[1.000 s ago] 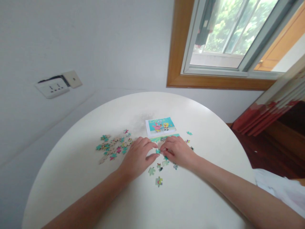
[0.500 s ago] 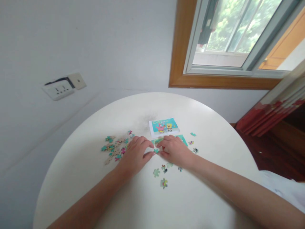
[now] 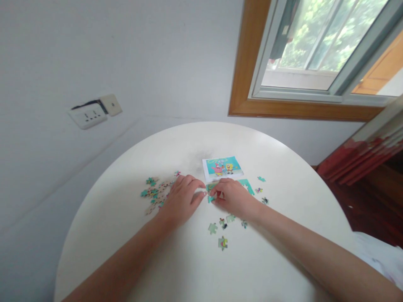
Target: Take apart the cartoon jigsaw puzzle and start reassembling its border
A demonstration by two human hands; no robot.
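My right hand (image 3: 234,196) is closed in a pinch on a small teal puzzle piece (image 3: 210,199) at the left end of the partly joined puzzle (image 3: 248,186). That hand covers much of the joined section. Just to the left, my left hand (image 3: 182,196) has its thumb and index finger apart, their tips close to the same corner, with nothing visible between them. Above the puzzle lies a picture card (image 3: 223,167) with a pink starfish and a yellow sponge character on teal.
Left of my left hand is a pile of mixed loose pieces (image 3: 153,193). Several single pieces lie nearer me, including a pale green one (image 3: 213,228) and a yellow-green one (image 3: 223,243). More pieces (image 3: 258,190) sit to the right on the round white table (image 3: 189,268).
The view has shifted slightly, so everything appears further right. My left fingertips have parted from the teal piece, while my right hand keeps it and has tilted over it.
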